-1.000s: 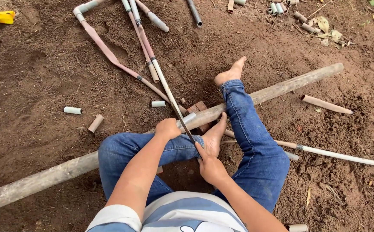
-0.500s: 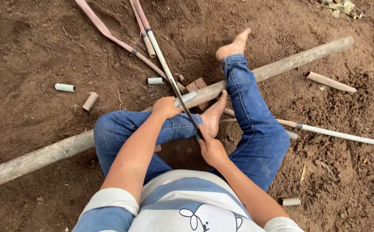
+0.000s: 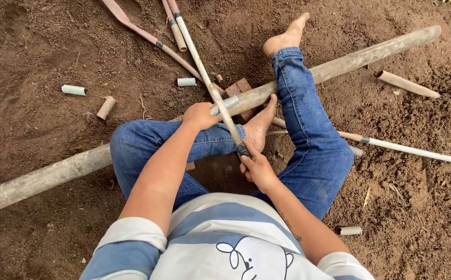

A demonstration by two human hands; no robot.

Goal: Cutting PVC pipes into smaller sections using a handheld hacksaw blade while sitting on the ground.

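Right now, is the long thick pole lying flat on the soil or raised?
Raised near the middle: the pole rests on bricks there, while its left end lies on the soil.

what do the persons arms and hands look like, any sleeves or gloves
Both arms are bare from above the elbow down, and neither the left hand nor the right hand wears a glove, ring or watch. Short sleeves cap the upper arms, striped in white and pale blue bands. A faint dark mark shows on the right forearm; what it is cannot be told.
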